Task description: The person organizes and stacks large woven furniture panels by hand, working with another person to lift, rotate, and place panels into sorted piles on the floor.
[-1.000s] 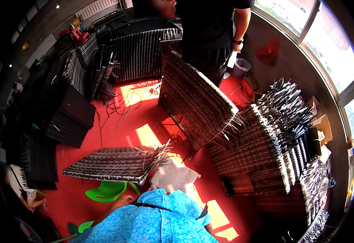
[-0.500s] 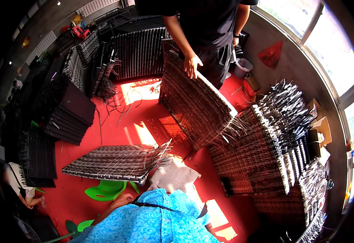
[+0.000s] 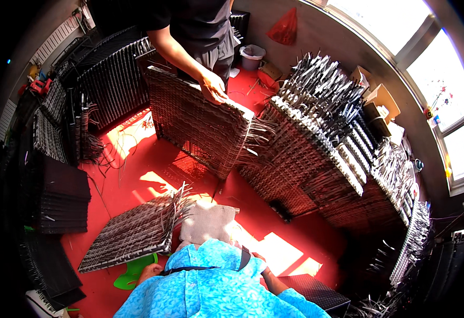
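Lying on the red floor (image 3: 136,180) before the wearer, a woven panel (image 3: 131,233) is seen, just beside a pale mat (image 3: 208,222). Both own hands are hidden by the blue shirt (image 3: 211,286); their state cannot be told.

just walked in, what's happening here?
A co-worker in a dark top stands across the red floor, one hand on the top edge of an upright woven panel. The wearer, in a blue patterned top, sits low; their hands are mostly hidden beneath it. A flat woven panel and a pale mesh pad lie before them. Stacked panels lean to the right.
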The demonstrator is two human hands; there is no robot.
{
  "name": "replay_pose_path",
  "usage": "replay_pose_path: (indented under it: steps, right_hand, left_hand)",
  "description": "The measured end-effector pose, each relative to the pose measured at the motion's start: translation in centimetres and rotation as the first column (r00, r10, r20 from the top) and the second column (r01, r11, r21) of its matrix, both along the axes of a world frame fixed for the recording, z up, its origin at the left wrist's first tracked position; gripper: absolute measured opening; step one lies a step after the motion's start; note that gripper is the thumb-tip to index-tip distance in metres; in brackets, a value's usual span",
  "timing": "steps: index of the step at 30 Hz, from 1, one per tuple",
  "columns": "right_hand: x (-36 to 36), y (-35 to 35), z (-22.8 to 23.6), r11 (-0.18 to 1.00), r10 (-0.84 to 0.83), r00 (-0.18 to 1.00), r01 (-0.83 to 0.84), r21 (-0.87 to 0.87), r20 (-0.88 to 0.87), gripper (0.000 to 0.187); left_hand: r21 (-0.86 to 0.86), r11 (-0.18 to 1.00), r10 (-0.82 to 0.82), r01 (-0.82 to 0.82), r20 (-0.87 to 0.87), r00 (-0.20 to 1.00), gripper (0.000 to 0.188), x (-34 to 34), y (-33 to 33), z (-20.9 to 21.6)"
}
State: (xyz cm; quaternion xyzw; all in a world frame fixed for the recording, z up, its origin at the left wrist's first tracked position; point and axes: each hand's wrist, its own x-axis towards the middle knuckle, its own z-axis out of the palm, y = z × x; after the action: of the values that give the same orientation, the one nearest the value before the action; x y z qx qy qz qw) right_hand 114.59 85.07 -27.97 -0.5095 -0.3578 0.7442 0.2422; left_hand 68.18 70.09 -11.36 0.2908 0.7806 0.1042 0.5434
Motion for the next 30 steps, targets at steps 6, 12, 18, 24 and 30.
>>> replay_pose_path:
  steps: [6,12,18,24,30]
  right_hand:
    - [0.3,-0.8,-1.7,0.934,-0.25,0.961,0.208,-0.289,-0.117,0.033]
    - [0.8,-1.0,1.5,1.0,0.021,0.972,-0.022,0.001,0.236,0.034]
    - [0.4,-1.9,4.7,0.994,-0.047,0.961,0.019,0.105,0.273,0.035]
    - [1.5,1.1,9.7,0.991,-0.113,0.815,0.137,0.0,0.569,0.049]
    - [7.9,11.8,15.4,0.783,-0.485,0.401,-0.198,0.59,0.777,0.076]
  left_hand:
    - [-0.03,0.994,0.105,-0.103,0.079,0.991,0.019,0.1,2.5,0.8]
    - [0.021,0.996,0.086,-0.09,0.148,0.985,0.021,-1.0,3.3,-0.3]
    - [0.025,0.998,-0.051,0.049,0.072,0.996,0.02,-1.3,4.8,-0.1]
    - [-0.031,0.988,-0.147,0.149,0.043,0.988,0.02,-2.2,6.8,0.9]
    - [0.026,0.968,-0.249,0.248,0.037,0.968,0.018,-3.4,13.0,1.6]
